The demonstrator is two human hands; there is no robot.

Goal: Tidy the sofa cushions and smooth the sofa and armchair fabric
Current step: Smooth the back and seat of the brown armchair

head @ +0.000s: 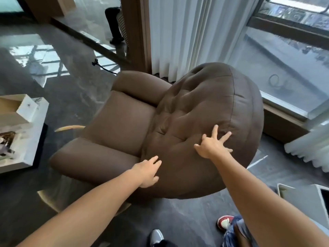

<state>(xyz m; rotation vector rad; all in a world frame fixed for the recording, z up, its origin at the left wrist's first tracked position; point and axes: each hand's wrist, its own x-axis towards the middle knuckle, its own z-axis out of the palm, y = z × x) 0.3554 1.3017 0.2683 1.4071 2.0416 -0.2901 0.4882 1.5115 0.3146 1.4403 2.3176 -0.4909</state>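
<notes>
Both bare arms reach forward over the brown, rounded, tufted fabric armchair (178, 122). The right hand (212, 146) lies flat near the backrest's right edge, fingers splayed apart. The left hand (147, 172) presses its lower-left edge, fingers together, gripping nothing. No readable writing.

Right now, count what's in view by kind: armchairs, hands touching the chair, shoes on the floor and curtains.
Armchairs: 1, the brown armchair
Hands on the chair: 2, left hand and right hand, both open and flat on the backrest
Shoes: 2, red shoe and grey shoe
Curtains: 1, white curtain
Total: 6
</notes>
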